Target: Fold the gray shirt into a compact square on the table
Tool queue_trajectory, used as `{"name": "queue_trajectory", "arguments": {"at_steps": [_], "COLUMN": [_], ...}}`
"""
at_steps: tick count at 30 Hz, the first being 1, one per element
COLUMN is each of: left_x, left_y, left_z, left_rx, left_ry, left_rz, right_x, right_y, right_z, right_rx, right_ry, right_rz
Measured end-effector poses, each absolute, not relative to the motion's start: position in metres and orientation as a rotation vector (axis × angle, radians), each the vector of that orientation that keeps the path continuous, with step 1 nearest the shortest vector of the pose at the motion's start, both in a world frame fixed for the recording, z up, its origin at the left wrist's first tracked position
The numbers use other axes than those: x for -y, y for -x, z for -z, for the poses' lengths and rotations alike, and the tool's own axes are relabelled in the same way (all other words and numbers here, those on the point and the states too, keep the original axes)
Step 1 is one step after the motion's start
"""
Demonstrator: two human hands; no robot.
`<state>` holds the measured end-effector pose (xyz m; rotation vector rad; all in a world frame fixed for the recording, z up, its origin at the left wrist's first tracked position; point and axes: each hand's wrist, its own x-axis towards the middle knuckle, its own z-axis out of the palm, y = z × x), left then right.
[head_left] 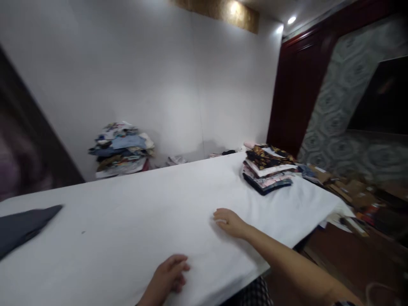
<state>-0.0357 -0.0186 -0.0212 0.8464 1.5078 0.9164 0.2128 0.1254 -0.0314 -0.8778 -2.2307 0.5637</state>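
— So, how many hands, and what are they on?

— Two, both the person's own. The left hand [168,276] lies by the near edge of the table with its fingers loosely curled, and it holds nothing. The right hand [230,222] lies further out, palm down and flat, and it is empty too. They are apart, and both rest on the white sheet [149,204].

— Where is that sheet?

— It is spread smooth over the whole long table, from the left border of the view to the far right corner.

— What else lies on it?

— There is one stack of folded printed garments [268,170] at the far right end, well apart from both hands. I cannot count its layers. One dark grey cloth [22,225] lies flat at the left.

— And the room?

— One heap of mixed clothes [123,148] sits behind the table against the white wall [178,85]. On the right are dark red wood panelling [299,93], grey patterned wallcovering [344,106] and a dark screen [382,97]. Several cardboard boxes [350,187] lie low beside the table. One ceiling spotlight [291,20] is lit.
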Motion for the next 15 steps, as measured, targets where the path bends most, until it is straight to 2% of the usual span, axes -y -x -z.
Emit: {"name": "queue_trajectory", "arguments": {"at_steps": [4, 8, 15], "left_x": [0.029, 0.021, -0.005], "left_y": [0.039, 0.083, 0.264], "left_z": [-0.008, -0.023, -0.038], "left_rx": [-1.359, -1.359, -2.105], "left_ry": [-0.919, -0.949, -0.718], "left_rz": [-0.990, -1.100, -1.392], "right_x": [-0.100, -0.101, -0.112], "right_y": [-0.170, -0.148, -0.155], "right_z": [0.034, 0.048, 0.102], "right_rx": [2.406, 2.538, 2.448], "right_ry": [0.816, 0.837, 0.913], "right_rz": [-0.636, -0.542, -0.415]}}
